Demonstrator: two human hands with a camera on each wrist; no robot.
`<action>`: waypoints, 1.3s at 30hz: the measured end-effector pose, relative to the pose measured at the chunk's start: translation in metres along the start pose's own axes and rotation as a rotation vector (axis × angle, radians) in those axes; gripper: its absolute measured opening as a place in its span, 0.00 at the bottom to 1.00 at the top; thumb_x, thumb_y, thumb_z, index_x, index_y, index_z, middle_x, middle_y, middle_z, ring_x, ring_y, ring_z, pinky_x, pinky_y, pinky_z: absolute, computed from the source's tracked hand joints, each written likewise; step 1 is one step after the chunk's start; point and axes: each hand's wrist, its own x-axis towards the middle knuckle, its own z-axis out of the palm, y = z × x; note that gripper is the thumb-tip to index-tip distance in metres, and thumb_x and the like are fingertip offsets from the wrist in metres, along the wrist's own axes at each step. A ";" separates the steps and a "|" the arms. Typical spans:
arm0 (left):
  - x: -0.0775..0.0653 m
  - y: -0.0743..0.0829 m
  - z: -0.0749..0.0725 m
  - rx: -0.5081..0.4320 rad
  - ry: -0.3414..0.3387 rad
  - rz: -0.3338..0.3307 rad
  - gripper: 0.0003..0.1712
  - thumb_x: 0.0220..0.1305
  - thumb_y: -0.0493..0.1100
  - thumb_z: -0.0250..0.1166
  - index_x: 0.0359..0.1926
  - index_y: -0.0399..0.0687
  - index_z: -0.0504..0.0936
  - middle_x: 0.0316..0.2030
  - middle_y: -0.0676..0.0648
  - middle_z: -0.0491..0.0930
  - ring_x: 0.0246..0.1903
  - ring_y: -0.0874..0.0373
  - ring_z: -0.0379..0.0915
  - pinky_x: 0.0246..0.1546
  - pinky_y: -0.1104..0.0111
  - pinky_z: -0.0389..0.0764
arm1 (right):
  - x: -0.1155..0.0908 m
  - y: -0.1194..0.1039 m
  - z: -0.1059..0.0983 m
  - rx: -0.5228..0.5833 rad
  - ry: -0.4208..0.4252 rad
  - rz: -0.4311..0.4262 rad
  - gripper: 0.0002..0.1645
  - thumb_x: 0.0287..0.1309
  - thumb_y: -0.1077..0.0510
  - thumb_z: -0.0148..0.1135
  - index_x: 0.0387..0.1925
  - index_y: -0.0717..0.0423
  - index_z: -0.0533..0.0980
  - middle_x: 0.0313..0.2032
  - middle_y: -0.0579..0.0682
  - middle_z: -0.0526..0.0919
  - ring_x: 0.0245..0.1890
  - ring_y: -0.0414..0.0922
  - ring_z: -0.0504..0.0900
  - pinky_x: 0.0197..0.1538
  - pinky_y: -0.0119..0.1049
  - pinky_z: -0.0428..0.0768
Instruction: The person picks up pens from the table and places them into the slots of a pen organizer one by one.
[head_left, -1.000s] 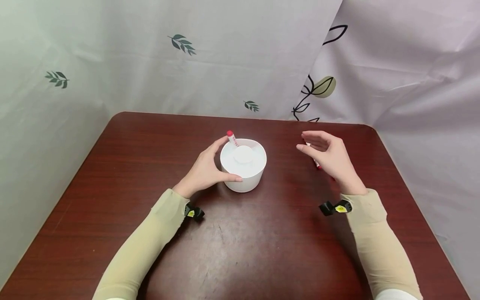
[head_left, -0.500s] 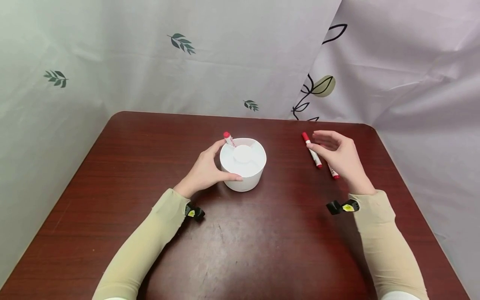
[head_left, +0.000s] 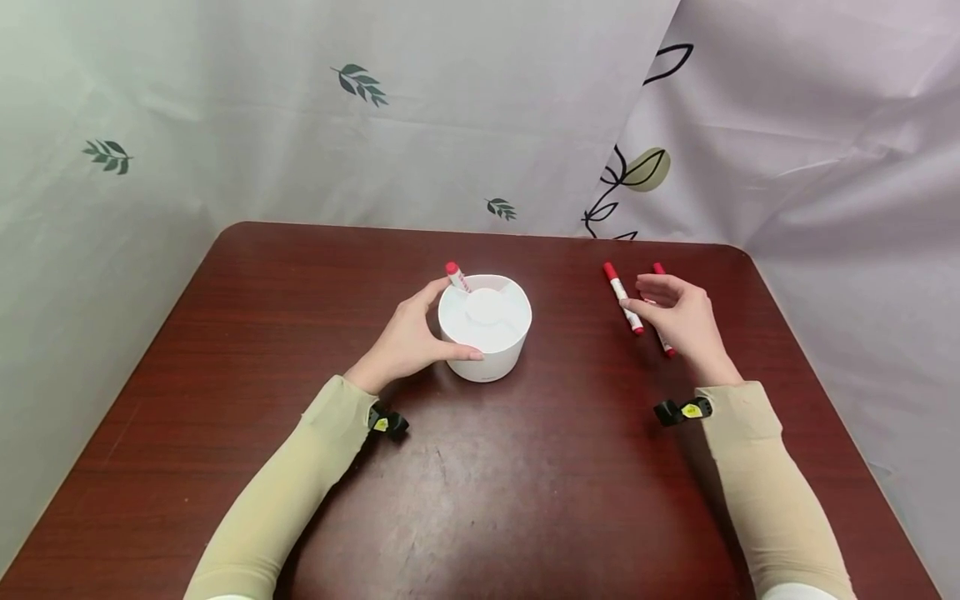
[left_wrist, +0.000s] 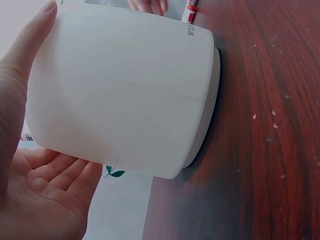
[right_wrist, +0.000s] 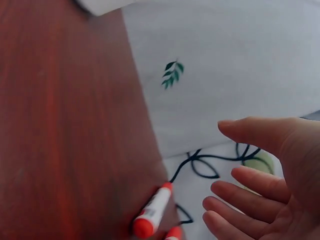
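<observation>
A round white pen holder (head_left: pixel 489 368) stands upright on the table, with a disc-shaped raised middle. My left hand (head_left: pixel 405 340) grips its left side, thumb at the front and fingers round the back; the left wrist view also shows the holder's wall (left_wrist: pixel 120 90) between them. One red-capped white marker (head_left: pixel 457 277) leans in the holder near my left fingertips. At the right, my right hand (head_left: pixel 686 321) hovers over two similar markers with relaxed, parted fingers, holding nothing. The nearer-left marker (head_left: pixel 620 292) lies mostly visible; the other marker (head_left: pixel 667 345) is partly hidden beneath the hand.
The dark red-brown wooden table (head_left: pixel 480 500) has rounded far corners. A pale curtain (head_left: pixel 420 150) with leaf prints hangs behind its far edge and along both sides. A wrist camera (head_left: pixel 682 411) is strapped at each cuff.
My right hand has moved right, from over the left marker to over the right one, uncovering the left marker. My left hand and the pen holder have stayed in place.
</observation>
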 end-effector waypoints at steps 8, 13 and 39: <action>0.000 -0.001 0.001 -0.001 0.001 0.005 0.61 0.35 0.56 0.89 0.72 0.54 0.69 0.58 0.54 0.78 0.56 0.59 0.73 0.60 0.56 0.70 | 0.004 0.017 0.003 -0.068 -0.003 0.038 0.38 0.58 0.46 0.75 0.64 0.63 0.76 0.58 0.59 0.81 0.57 0.56 0.81 0.54 0.35 0.79; 0.001 0.000 0.000 0.002 -0.003 0.006 0.61 0.35 0.56 0.89 0.72 0.54 0.69 0.58 0.55 0.78 0.56 0.60 0.72 0.60 0.55 0.70 | 0.005 0.022 0.006 -0.080 0.004 0.046 0.36 0.57 0.48 0.76 0.62 0.64 0.77 0.57 0.59 0.82 0.56 0.55 0.82 0.49 0.28 0.78; 0.000 -0.001 -0.001 -0.019 -0.019 -0.001 0.62 0.35 0.55 0.89 0.72 0.53 0.68 0.59 0.55 0.77 0.58 0.60 0.72 0.61 0.56 0.69 | 0.013 0.026 0.021 -0.265 0.048 0.019 0.27 0.57 0.62 0.75 0.57 0.69 0.78 0.46 0.65 0.85 0.44 0.58 0.86 0.47 0.45 0.80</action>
